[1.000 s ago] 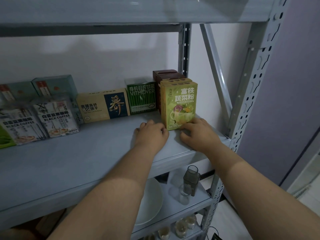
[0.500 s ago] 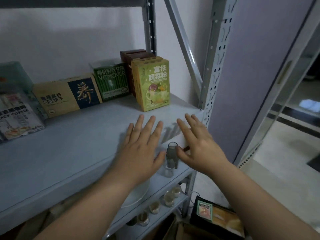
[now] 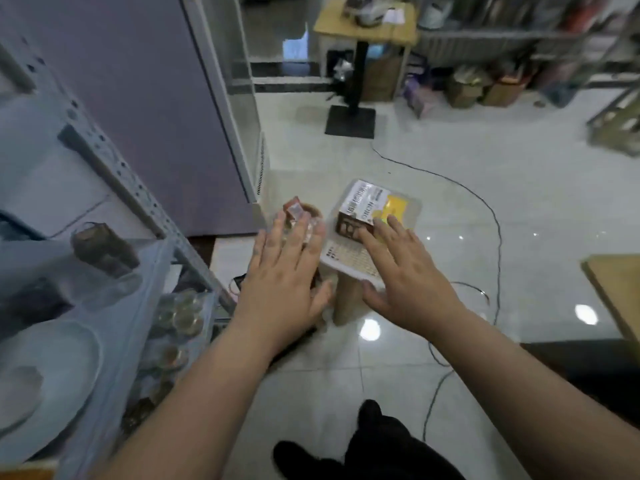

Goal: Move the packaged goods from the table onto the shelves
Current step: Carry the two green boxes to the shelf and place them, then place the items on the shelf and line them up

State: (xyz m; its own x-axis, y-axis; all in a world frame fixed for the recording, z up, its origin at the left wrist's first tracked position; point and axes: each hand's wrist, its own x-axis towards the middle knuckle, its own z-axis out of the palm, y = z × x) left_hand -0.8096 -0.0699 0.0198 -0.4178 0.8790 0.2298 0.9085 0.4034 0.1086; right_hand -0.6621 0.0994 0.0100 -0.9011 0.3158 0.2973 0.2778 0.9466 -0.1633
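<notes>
I'm looking down into what is reading as a stockroom or a shop's back room. A grey perforated steel shelving rack (image 3: 114,157) is filling the left of the frame, cardboard cartons and bagged goods (image 3: 498,91) are crowding the upper right, and a black cable (image 3: 493,218) is trailing across glossy white floor tiles (image 3: 519,161).

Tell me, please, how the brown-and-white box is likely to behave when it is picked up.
The box looks like rigid card with square edges, so it should probably keep its shape and not roll. It lies flat on a white pack, so tipping seems unlikely, though it might slide. Its weight cannot be judged.
</notes>
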